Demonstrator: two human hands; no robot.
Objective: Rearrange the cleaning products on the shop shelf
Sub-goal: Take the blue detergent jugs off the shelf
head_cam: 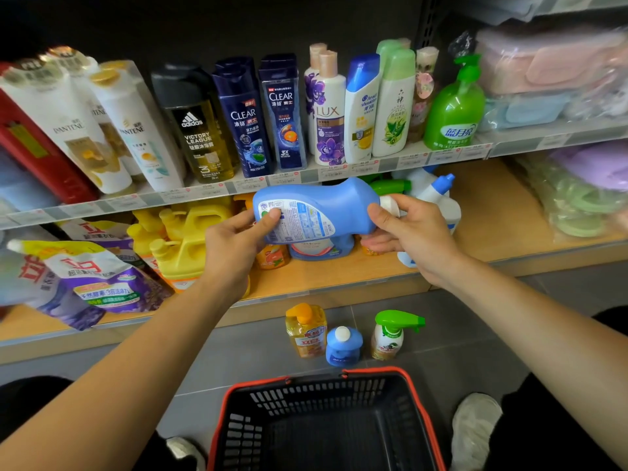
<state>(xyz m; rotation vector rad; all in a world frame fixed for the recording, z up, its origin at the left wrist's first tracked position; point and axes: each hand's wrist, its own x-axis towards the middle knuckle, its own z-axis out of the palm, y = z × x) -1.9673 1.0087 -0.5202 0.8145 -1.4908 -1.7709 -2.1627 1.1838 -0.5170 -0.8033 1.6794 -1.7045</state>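
Note:
A blue detergent bottle [323, 207] with a white cap lies sideways in the air in front of the lower wooden shelf [339, 270], its back label facing me. My left hand [238, 243] grips its base, thumb on the label. My right hand [411, 229] holds its neck and cap end. Behind it on the shelf stand another blue bottle [323, 249], yellow jugs [183, 239], an orange bottle [272, 256] and white bottles with blue caps [438, 195]. Purple refill pouches [98, 277] lie at the left.
On the grey floor stand a yellow pump bottle [306, 331], a small blue bottle [343, 346] and a green-trigger spray bottle [390, 334]. A black basket with a red rim [326, 423] sits below them. The upper shelf [306, 175] holds shampoos and a green soap bottle [455, 107].

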